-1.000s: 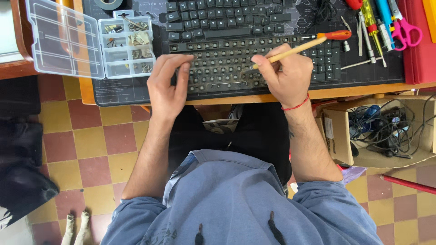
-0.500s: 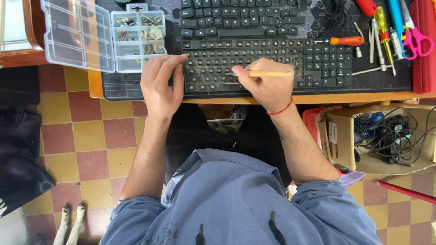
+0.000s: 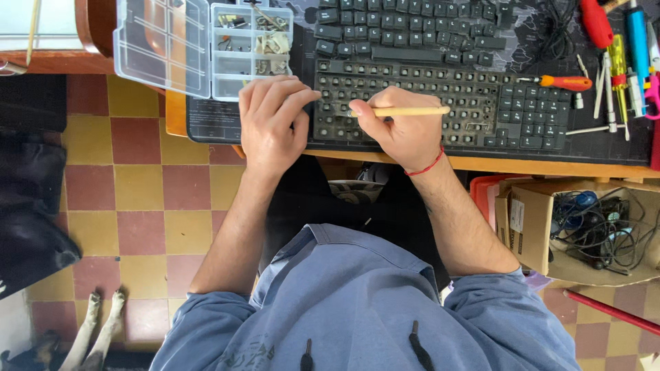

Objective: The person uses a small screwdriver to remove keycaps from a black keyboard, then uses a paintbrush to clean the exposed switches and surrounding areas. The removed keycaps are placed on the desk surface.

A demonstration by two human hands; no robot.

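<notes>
Brush: thin wooden brush [image 3: 405,110], upper centre of frame, lying across the keyboard [image 3: 440,103] on the desk [image 3: 481,163].
Right hand [image 3: 405,134]: pinching the brush.
Left hand [image 3: 271,124]: fingers bent, resting on keyboard's left end.
Organizer box [image 3: 206,45]: clear, lid open, upper left; small metal parts in compartments.
Cardboard box [image 3: 584,230]: right, holding tangled cables.

- Dark keyboard [image 3: 440,103]: flat on the desk, long side left to right, many keycaps off on its left and middle, keys in place at its right end.
- Wooden-handled brush [image 3: 402,110]: level, over the keyboard's middle.
</notes>
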